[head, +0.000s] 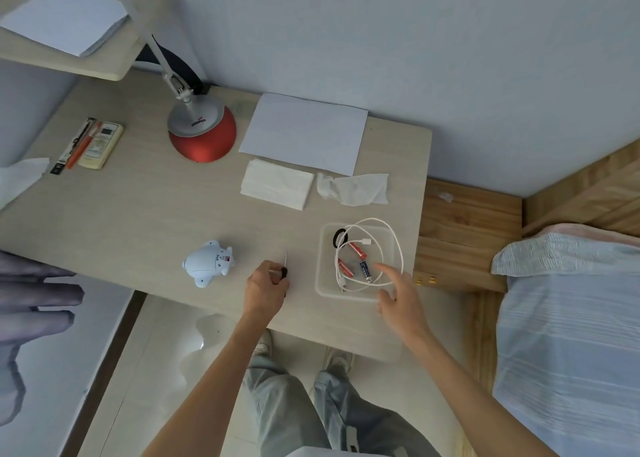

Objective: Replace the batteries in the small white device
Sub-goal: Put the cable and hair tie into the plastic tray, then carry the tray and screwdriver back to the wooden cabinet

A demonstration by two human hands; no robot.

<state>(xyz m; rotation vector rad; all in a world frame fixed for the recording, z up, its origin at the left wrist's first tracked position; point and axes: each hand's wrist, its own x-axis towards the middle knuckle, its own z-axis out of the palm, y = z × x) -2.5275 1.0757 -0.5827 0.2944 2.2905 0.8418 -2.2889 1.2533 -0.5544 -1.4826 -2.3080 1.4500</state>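
Observation:
The small white device (208, 262), shaped like a toy plane, lies on the desk left of my hands with its underside up. My left hand (265, 290) is closed around a small screwdriver (284, 266) with a black handle, its thin shaft pointing away from me. My right hand (401, 292) hovers with fingers apart at the near right corner of a clear plastic tray (325, 287), holding nothing. Inside the tray lie two red batteries (346, 268), a blue battery (365, 270), a white cable (388, 235) and a black ring (338, 238).
A red-based desk lamp (202, 134) stands at the back. A white sheet (304, 133), folded tissues (277, 184) and a crumpled tissue (356, 189) lie behind the tray. A remote and pens (90, 143) sit far left. A bed (568, 318) is at right.

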